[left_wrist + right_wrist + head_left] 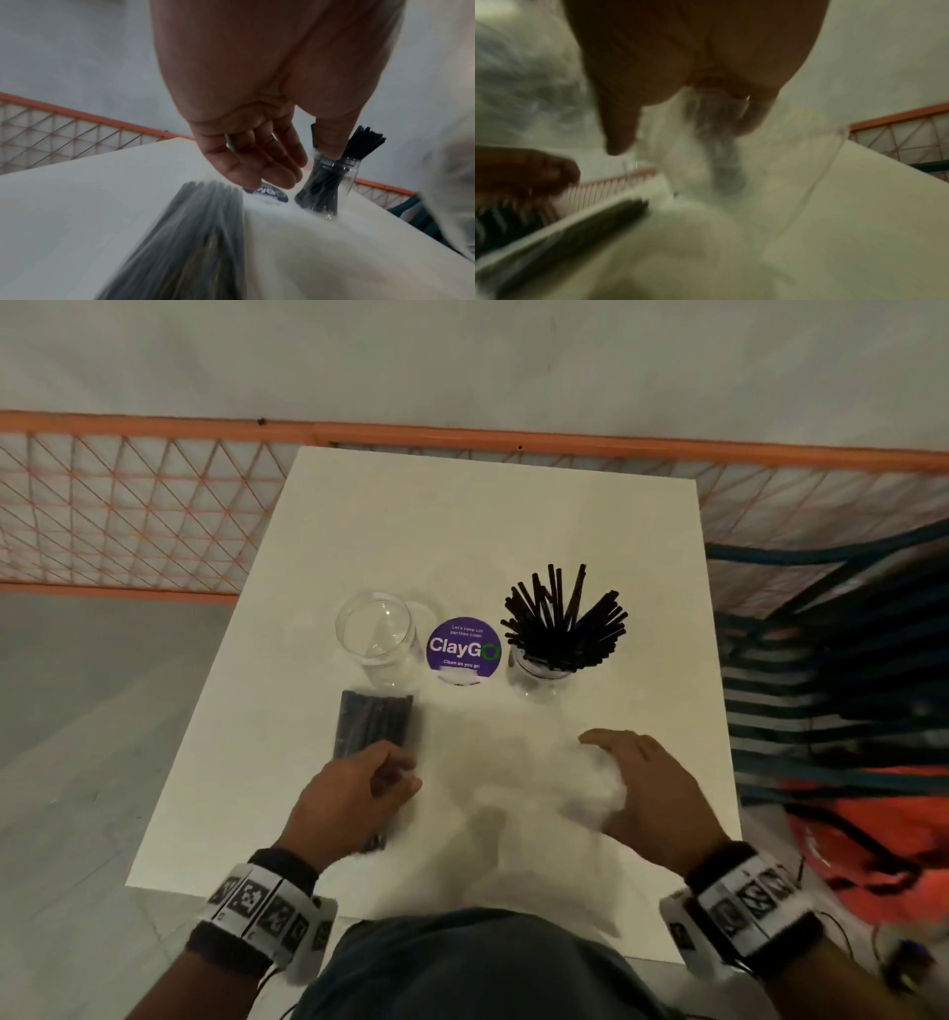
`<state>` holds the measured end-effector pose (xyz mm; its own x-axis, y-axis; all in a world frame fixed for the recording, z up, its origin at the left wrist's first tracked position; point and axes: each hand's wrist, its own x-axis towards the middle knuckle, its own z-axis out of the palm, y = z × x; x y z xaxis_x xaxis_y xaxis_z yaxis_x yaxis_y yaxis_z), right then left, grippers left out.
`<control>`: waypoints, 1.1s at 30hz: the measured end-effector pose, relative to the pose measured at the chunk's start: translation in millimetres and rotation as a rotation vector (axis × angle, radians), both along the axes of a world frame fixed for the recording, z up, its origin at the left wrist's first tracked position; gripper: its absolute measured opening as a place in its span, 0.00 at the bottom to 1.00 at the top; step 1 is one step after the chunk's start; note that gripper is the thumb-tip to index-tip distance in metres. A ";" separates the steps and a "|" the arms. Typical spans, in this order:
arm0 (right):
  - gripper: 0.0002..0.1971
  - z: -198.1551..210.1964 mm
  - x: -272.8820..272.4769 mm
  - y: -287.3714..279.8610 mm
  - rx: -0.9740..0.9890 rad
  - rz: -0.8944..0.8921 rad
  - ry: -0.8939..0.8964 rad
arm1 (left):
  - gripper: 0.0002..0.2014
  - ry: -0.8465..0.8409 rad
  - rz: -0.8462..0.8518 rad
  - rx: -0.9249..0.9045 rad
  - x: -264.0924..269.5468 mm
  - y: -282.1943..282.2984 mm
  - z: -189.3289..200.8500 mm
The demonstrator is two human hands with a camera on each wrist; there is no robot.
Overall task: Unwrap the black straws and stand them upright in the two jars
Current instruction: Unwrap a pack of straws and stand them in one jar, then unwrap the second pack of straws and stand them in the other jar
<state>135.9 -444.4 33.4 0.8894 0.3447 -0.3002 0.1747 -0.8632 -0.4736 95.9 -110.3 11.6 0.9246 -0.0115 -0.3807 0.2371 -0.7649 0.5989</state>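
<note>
Head view: wrapped bundle of black straws [373, 732] flat on table [477, 516] before empty jar [374, 629], under loosely uncurled left hand [354, 793]; right hand [649, 788] clutching crumpled wrapper [595, 788]; likely light, stiff, slippery — best gripped mid-length.

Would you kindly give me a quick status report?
Left hand open over flat bundle of black straws. Right hand grips crumpled clear wrapper. Left clear jar empty; nothing blocking.

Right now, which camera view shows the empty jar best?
The head view: the empty jar stands fully visible, open mouth up, left of the purple sticker. Neither wrist view clearly shows it.
</note>
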 end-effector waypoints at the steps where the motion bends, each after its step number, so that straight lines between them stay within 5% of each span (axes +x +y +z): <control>1: 0.41 -16.0 -2.1 3.2 -0.090 0.025 -0.027 | 0.09 0.014 0.013 0.001 -6.6 1.0 -4.0; 6: 0.45 -82.3 -1.7 8.8 -0.399 0.277 -0.055 | 0.08 0.032 0.050 -0.038 -30.1 -3.8 -15.0; 12: 0.26 -71.4 11.9 13.3 -0.310 0.175 -0.223 | 0.11 0.008 0.049 -0.077 -33.0 -24.3 -13.0; 15: 0.21 -66.7 15.2 13.7 -0.157 0.088 -0.260 | 0.23 0.105 -0.012 -0.120 -26.8 -44.3 -15.0; 17: 0.23 -64.5 16.6 18.8 0.076 -0.014 -0.112 | 0.31 0.196 -0.052 -0.177 -18.9 -64.4 -20.8; 21: 0.31 -52.1 7.8 35.6 0.405 -0.128 0.134 | 0.26 0.225 -0.145 -0.221 2.7 -105.9 -28.3; 27: 0.23 -57.7 -0.2 33.0 -0.083 -0.009 -0.087 | 0.25 0.097 -0.233 0.235 9.5 -106.1 -23.4; 33: 0.18 -43.6 3.1 45.6 0.016 -0.080 -0.339 | 0.15 0.009 0.050 0.210 2.1 -38.7 -10.1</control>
